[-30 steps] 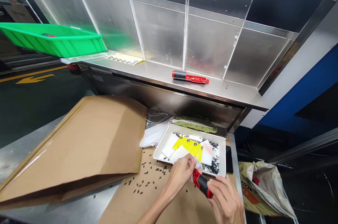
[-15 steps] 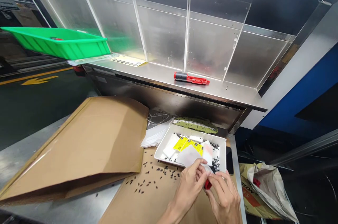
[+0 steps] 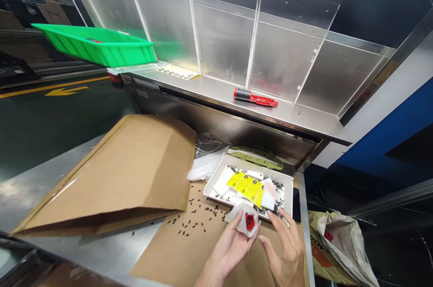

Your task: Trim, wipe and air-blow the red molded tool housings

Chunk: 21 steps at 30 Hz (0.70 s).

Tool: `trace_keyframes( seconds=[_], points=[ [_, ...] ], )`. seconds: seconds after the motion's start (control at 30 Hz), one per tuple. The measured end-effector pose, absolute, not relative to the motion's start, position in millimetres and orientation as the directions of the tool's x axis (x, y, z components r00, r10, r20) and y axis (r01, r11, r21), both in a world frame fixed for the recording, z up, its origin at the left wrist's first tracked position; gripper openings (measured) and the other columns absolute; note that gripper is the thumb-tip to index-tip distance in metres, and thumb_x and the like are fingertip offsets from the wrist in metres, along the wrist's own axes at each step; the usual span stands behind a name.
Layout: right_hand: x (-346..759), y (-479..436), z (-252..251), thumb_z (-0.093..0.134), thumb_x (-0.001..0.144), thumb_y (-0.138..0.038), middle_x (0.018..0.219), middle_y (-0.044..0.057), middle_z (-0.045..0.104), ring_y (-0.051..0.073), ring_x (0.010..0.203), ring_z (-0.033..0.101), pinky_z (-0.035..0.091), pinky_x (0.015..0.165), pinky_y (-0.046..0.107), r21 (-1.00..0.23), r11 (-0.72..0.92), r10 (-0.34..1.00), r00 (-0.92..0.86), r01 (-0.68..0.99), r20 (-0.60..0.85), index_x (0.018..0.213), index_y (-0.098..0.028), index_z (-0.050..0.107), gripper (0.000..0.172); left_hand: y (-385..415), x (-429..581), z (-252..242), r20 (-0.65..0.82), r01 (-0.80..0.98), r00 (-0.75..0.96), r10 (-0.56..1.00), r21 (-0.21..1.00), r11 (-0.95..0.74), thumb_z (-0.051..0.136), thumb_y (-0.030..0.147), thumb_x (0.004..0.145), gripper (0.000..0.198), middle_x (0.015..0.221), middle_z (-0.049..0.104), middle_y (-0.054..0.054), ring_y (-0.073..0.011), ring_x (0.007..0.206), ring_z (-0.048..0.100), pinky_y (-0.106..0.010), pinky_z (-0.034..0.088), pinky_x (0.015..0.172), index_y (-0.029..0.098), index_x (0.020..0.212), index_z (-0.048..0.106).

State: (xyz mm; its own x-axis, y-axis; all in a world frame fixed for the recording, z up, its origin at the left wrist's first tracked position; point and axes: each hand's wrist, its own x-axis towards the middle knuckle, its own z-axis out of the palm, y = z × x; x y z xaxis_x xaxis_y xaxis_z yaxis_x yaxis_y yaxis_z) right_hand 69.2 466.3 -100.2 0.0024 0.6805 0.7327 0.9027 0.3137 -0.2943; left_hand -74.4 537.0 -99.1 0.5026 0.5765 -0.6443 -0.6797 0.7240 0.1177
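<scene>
My left hand [image 3: 232, 244] is closed around a piece of thin white paper or cloth [image 3: 235, 211], with a small red part [image 3: 249, 221] showing in its middle. What exactly the red part is, I cannot make out. To its right my right hand [image 3: 286, 248] has its fingers apart and holds nothing. Its fingertips are by the front rim of a white tray [image 3: 216, 199]. Inside the tray are yellow printed labels [image 3: 245, 184], a white pad with a pinkish stain [image 3: 269, 192] and many tiny black pieces [image 3: 279, 186].
A large cardboard box [image 3: 111, 174] lies left of the tray. Black bits [image 3: 187, 224] are scattered on the cardboard sheet [image 3: 165, 251]. White sheets [image 3: 205, 165] lie beside the tray. On the ledge behind are a red and black tool-like part [image 3: 255, 97] and a green bin [image 3: 108, 48].
Both hands were together at the red part and white sheet. Now my right hand has come away and opened, and the white sheet is around the red part in my left hand.
</scene>
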Motion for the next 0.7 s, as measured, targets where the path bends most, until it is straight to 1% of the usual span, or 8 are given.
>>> trace_keyframes(
  seconds=[0.07,0.17,0.3,0.37,0.43,0.5,0.6,0.7],
  points=[
    [71.7,464.8,-97.8,0.060,0.093,-0.020,0.105,0.009,0.075,0.025,0.102,0.071,0.062,0.082,0.036,-0.336,0.306,0.699,0.030,0.891,0.715,0.120,-0.021,0.066,0.028,535.4,-78.2,-98.0,-0.645,-0.693,0.531,0.550,0.044,0.720,0.044,0.026,0.103,0.022,0.082,0.078,-0.004,-0.0157,0.078,0.074,-0.032,0.057,0.082,0.015,0.099,0.062],
    [67.8,463.6,-95.6,0.055,0.097,-0.024,0.097,0.007,0.072,0.019,0.089,0.071,0.059,0.072,0.027,-0.431,0.251,0.757,0.102,0.867,0.645,0.108,-0.023,0.068,0.018,531.0,-84.6,-95.2,-0.616,-0.665,0.603,0.507,-0.037,0.746,0.043,0.030,0.103,0.027,0.084,0.079,-0.006,-0.0189,0.083,0.075,-0.034,0.057,0.083,0.014,0.098,0.064],
    [49.6,466.8,-94.7,0.051,0.099,-0.036,0.086,0.005,0.066,0.018,0.078,0.066,0.053,0.063,0.025,-0.555,0.192,0.810,0.188,0.810,0.555,0.091,-0.022,0.066,0.022,522.0,-87.1,-92.1,-0.554,-0.571,0.713,0.430,-0.102,0.814,0.038,0.036,0.103,0.040,0.085,0.077,-0.013,-0.0190,0.073,0.074,-0.033,0.057,0.077,0.006,0.102,0.065],
    [45.1,468.0,-97.6,0.049,0.100,-0.034,0.079,0.004,0.063,0.017,0.073,0.062,0.050,0.063,0.026,-0.564,0.216,0.805,0.181,0.797,0.564,0.081,-0.022,0.063,0.026,518.8,-87.3,-93.6,-0.530,-0.544,0.739,0.415,-0.106,0.833,0.037,0.039,0.103,0.045,0.084,0.076,-0.014,-0.0189,0.072,0.073,-0.033,0.056,0.076,0.004,0.102,0.065],
    [48.4,466.6,-103.4,0.046,0.101,-0.027,0.075,0.003,0.062,0.017,0.072,0.060,0.048,0.065,0.027,-0.569,0.239,0.786,0.188,0.786,0.589,0.078,-0.022,0.063,0.029,517.2,-87.8,-97.8,-0.523,-0.534,0.742,0.420,-0.082,0.841,0.043,0.043,0.100,0.044,0.084,0.076,-0.015,-0.0232,0.076,0.073,-0.037,0.056,0.076,0.005,0.102,0.066],
    [58.3,462.6,-110.7,0.046,0.101,-0.026,0.080,0.005,0.065,0.018,0.078,0.062,0.049,0.070,0.028,-0.630,0.242,0.799,0.216,0.738,0.561,0.082,-0.022,0.067,0.029,516.2,-88.1,-104.0,-0.533,-0.564,0.706,0.466,-0.026,0.825,0.057,0.039,0.095,0.035,0.085,0.076,-0.014,-0.0256,0.078,0.074,-0.037,0.056,0.077,0.006,0.102,0.066],
    [72.9,456.7,-121.2,0.048,0.100,-0.040,0.109,0.010,0.071,0.023,0.101,0.068,0.054,0.085,0.031,-0.858,0.148,0.889,0.314,0.491,0.332,0.110,-0.023,0.070,0.030,513.5,-88.3,-114.1,-0.563,-0.651,0.588,0.581,0.096,0.753,0.070,0.022,0.087,0.023,0.088,0.078,-0.010,-0.0223,0.081,0.074,-0.032,0.055,0.079,0.008,0.104,0.064],
    [68.8,457.0,-133.0,0.052,0.091,-0.066,0.130,0.014,0.065,0.029,0.116,0.065,0.056,0.088,0.036,-0.992,-0.053,0.934,0.358,0.114,-0.009,0.136,-0.024,0.056,0.063,507.3,-91.0,-122.7,-0.579,-0.729,0.435,0.690,0.222,0.647,0.075,0.013,0.081,0.026,0.092,0.078,-0.005,-0.0190,0.085,0.074,-0.029,0.053,0.081,0.014,0.104,0.063]
  ],
)
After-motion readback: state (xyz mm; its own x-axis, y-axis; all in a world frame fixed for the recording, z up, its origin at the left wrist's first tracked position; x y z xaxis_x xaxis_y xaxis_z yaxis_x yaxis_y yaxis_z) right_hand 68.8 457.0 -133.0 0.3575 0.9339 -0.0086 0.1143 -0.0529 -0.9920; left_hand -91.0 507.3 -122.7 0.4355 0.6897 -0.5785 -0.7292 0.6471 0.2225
